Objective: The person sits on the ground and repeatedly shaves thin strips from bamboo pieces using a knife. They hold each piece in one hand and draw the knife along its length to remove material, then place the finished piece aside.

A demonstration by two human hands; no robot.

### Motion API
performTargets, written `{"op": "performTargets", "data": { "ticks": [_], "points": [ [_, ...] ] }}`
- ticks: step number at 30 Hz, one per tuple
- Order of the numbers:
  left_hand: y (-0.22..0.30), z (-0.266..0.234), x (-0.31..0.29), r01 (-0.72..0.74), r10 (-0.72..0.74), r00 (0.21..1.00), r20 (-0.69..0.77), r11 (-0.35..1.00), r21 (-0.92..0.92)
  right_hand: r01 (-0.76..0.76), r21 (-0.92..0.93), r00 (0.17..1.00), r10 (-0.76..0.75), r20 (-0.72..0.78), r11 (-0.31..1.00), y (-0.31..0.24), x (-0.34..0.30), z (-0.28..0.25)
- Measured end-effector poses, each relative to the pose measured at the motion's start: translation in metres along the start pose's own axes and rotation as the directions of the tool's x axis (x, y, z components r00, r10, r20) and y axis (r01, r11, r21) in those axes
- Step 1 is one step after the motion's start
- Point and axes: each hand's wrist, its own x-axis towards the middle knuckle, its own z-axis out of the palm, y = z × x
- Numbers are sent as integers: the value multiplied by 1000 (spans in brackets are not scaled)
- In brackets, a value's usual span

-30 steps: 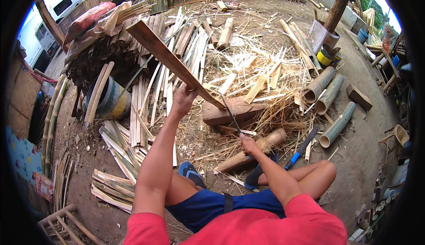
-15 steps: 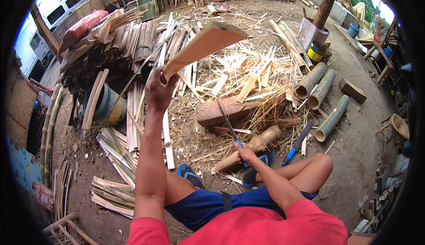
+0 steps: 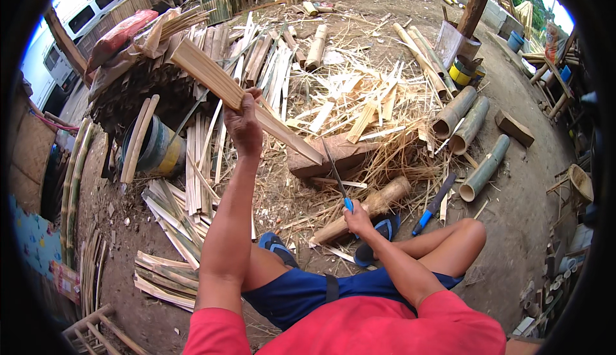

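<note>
My left hand [image 3: 242,127] is closed around the middle of a wide, pale bamboo slat [image 3: 208,72]. The slat slants from upper left down to the right, and its lower end is over or against the left part of a squared wooden block [image 3: 330,157]; I cannot tell if they touch. In my right hand [image 3: 359,219] is a long, dark-bladed knife [image 3: 335,170] with a blue handle, gripped low in front of my shorts. Its blade points up and forward, past the block's front, apart from the slat. A short round log [image 3: 378,204] lies between the block and my feet.
Another blue-handled knife [image 3: 434,206] lies right of the log. Pale shavings [image 3: 359,98] heap behind the block. Cut bamboo tubes [image 3: 484,169] lie to the right. On the left are split slats [image 3: 163,281], a bucket [image 3: 170,156] and a tall stack of bamboo pieces [image 3: 160,79].
My left hand has lowered a little and moved right. The slat has swung from pointing up and right to slanting down toward the block. My right hand with the knife has barely moved.
</note>
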Motion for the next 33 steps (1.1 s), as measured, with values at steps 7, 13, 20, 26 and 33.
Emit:
{"op": "performTargets", "data": {
  "ticks": [7,13,20,26,33],
  "points": [
    [59,16,6,-152,154,988,-5,982,114,399,-25,917,-400,-16,917,-118,-28,-17],
    [94,23,2,-124,123,988,-98,992,1,827,19,562,-822,-92,563,-205,-57,-11],
    [90,28,-10,-197,197,970,-142,980,16,438,-146,897,-421,134,887,-227,-28,-23],
    [87,36,-18,-183,189,977,-103,981,70,564,-216,813,-581,-20,797,-167,20,8],
    [95,12,1,-150,154,979,-134,988,40,222,-194,972,-203,117,955,-134,102,-7]
  ]
}}
